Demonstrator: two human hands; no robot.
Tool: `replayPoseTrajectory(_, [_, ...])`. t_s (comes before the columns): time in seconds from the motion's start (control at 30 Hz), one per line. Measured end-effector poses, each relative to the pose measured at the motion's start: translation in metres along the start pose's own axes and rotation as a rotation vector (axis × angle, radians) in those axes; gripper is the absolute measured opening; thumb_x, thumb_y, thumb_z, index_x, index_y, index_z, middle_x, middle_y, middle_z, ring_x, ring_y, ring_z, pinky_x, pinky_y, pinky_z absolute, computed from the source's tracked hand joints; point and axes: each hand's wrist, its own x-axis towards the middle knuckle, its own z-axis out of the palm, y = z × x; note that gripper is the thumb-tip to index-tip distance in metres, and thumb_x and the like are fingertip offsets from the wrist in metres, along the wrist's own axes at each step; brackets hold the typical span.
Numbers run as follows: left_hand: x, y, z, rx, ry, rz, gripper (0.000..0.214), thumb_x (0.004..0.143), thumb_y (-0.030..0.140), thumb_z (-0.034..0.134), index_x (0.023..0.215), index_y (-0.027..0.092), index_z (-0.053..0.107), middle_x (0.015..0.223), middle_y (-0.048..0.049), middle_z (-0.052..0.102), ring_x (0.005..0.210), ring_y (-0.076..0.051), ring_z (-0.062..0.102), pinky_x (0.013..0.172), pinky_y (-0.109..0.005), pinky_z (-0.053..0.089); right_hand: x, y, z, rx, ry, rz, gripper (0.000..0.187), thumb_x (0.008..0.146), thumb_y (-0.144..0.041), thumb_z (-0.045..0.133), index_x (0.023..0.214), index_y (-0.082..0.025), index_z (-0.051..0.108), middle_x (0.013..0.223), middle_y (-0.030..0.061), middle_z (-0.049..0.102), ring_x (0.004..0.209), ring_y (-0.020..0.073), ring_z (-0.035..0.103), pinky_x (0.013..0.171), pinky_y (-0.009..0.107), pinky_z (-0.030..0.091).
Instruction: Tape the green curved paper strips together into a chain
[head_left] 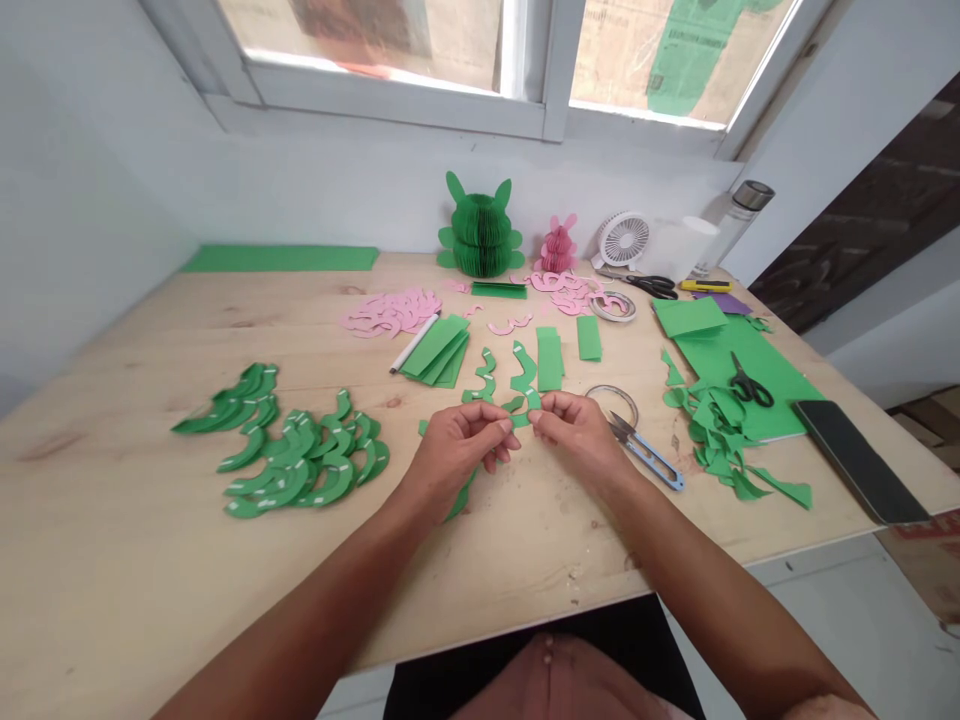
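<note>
My left hand (466, 440) is closed in a pinch just above the table; what its fingertips hold, if anything, is too small to make out. Close beside it, my right hand (574, 428) pinches the edge of a wavy green paper cut-out (523, 368) with small white strips on it. Another such scalloped strip (486, 374) lies just beyond my left fingers. Part of a further green cut-out (460, 497) shows from under my left hand. Off to the left, overlapping green cut-outs (304, 460) with white strips form a pile.
Snips (649, 455) and a tape roll (613, 402) lie by my right hand. Further right are green scraps (716, 430), black scissors (748, 382) and a phone (859, 460). Folded green paper (436, 350), pink cut-outs (394, 312) and a green honeycomb figure (481, 235) lie beyond.
</note>
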Motion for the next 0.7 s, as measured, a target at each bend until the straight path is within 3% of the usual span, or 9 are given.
replayPoseTrajectory(0.23, [0.0, 0.0, -0.001, -0.013, -0.014, -0.017, 0.016, 0.065, 0.029, 0.068, 0.066, 0.015, 0.061, 0.06, -0.0044, 0.067, 0.048, -0.012, 0.055, 0.044, -0.022, 0.04, -0.001, -0.005, 0.001, -0.001, 0.01, 0.011, 0.031, 0.068, -0.04, 0.067, 0.056, -0.018, 0.048, 0.05, -0.0068, 0.041, 0.047, 0.0069, 0.033, 0.048, 0.023, 0.023])
replayPoseTrajectory(0.33, [0.0, 0.0, 0.0, -0.007, 0.015, -0.01, 0.017, 0.065, 0.03, 0.069, 0.068, 0.015, 0.06, 0.06, -0.0046, 0.067, 0.048, -0.012, 0.055, 0.043, -0.022, 0.04, -0.002, -0.008, 0.001, -0.029, 0.03, 0.006, 0.026, 0.069, -0.04, 0.065, 0.061, -0.018, 0.053, 0.054, -0.0053, 0.047, 0.05, 0.0078, 0.038, 0.05, 0.023, 0.029])
replayPoseTrajectory(0.47, [0.001, 0.0, 0.0, -0.027, 0.062, 0.003, 0.02, 0.064, 0.031, 0.069, 0.07, 0.015, 0.059, 0.059, -0.0041, 0.067, 0.047, -0.013, 0.055, 0.044, -0.023, 0.04, -0.001, -0.01, 0.0, -0.037, 0.108, -0.007, 0.019, 0.07, -0.036, 0.062, 0.069, -0.018, 0.059, 0.06, -0.0028, 0.055, 0.053, 0.0089, 0.044, 0.053, 0.023, 0.034])
replayPoseTrajectory(0.7, [0.0, 0.0, 0.0, -0.039, 0.072, 0.003, 0.018, 0.065, 0.029, 0.068, 0.071, 0.015, 0.058, 0.059, -0.0036, 0.066, 0.047, -0.012, 0.056, 0.044, -0.023, 0.041, 0.005, -0.007, -0.009, -0.009, 0.255, -0.066, 0.015, 0.068, -0.033, 0.063, 0.068, -0.019, 0.057, 0.058, -0.0031, 0.054, 0.051, 0.0093, 0.044, 0.051, 0.024, 0.034])
